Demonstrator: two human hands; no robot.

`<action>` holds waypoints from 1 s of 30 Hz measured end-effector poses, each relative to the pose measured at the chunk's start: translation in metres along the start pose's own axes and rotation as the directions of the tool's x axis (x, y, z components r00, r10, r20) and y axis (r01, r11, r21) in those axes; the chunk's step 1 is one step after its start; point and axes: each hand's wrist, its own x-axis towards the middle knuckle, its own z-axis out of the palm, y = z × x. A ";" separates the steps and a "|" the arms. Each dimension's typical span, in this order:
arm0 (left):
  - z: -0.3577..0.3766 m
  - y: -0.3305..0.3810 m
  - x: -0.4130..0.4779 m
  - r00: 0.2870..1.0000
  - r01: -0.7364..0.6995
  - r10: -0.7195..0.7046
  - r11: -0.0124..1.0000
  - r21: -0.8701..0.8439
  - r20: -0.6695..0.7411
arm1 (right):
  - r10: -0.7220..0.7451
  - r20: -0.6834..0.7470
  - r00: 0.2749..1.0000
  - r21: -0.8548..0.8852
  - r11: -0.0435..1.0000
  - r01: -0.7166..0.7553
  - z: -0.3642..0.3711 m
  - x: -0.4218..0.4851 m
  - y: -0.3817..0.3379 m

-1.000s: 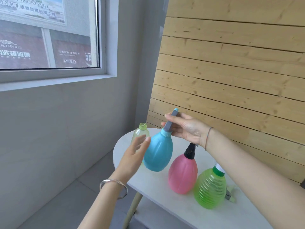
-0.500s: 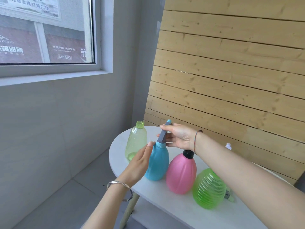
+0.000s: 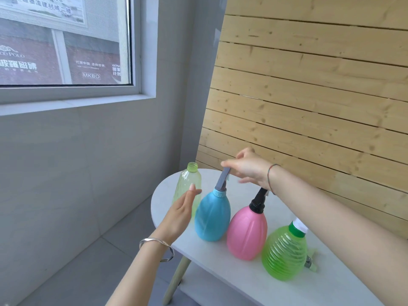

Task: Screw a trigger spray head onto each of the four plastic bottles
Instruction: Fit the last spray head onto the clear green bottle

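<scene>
Honestly, blue bottle (image 3: 212,215) looks light and tippy; right hand (image 3: 248,168) pinches its sprayer (image 3: 223,181), left hand (image 3: 182,212) spread open beside.

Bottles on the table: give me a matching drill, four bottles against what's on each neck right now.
Column 1:
1. blue bottle
2. pink bottle
3. ribbed green bottle
4. pale green bottle

Column 2:
A. open neck, no spray head
B. black spray head
C. green collar with a white part above
D. grey spray head, right hand at its top

Pairs: 1-D, 2-B, 3-C, 4-A
</scene>
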 end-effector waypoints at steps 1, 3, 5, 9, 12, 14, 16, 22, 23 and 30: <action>-0.007 -0.001 0.002 0.999 -0.003 0.002 1.000 -0.027 -0.052 | -0.089 -0.078 0.993 0.003 0.996 0.089 0.003 0.000 -0.005; -0.021 -0.002 0.004 0.986 -0.013 0.003 0.998 -0.056 -0.168 | -0.257 -0.121 0.959 0.035 0.964 0.263 0.012 0.000 -0.017; -0.036 -0.002 0.005 0.962 -0.024 0.005 0.997 -0.067 -0.273 | -0.335 0.008 0.942 0.013 0.942 0.335 0.028 0.001 -0.030; -0.055 -0.003 0.004 0.935 -0.041 0.007 0.995 -0.087 -0.356 | -0.290 0.224 0.930 -0.243 0.908 0.342 0.066 0.021 -0.042; -0.059 -0.004 0.002 0.934 -0.046 0.011 0.995 -0.089 -0.356 | -0.283 0.198 0.939 -0.361 0.869 0.338 0.083 0.039 -0.040; -0.061 -0.003 0.000 0.934 -0.044 0.006 0.994 -0.099 -0.357 | -0.288 0.173 0.942 -0.413 0.847 0.335 0.088 0.047 -0.038; -0.062 -0.002 0.000 0.934 -0.038 -0.002 0.994 -0.104 -0.358 | -0.321 0.136 0.937 -0.430 0.833 0.347 0.089 0.050 -0.035; -0.063 0.002 -0.003 0.914 -0.110 0.086 0.993 -0.037 -0.397 | -0.522 0.066 0.851 -0.179 0.832 0.524 0.065 0.029 -0.046; -0.062 0.003 -0.005 0.905 -0.136 0.129 0.991 0.011 -0.405 | -0.553 0.052 0.832 -0.126 0.823 0.555 0.057 0.022 -0.050; -0.046 0.033 -0.031 0.774 -0.351 0.525 0.822 0.449 -0.355 | -0.589 0.009 0.808 0.121 0.803 0.584 -0.008 -0.039 -0.050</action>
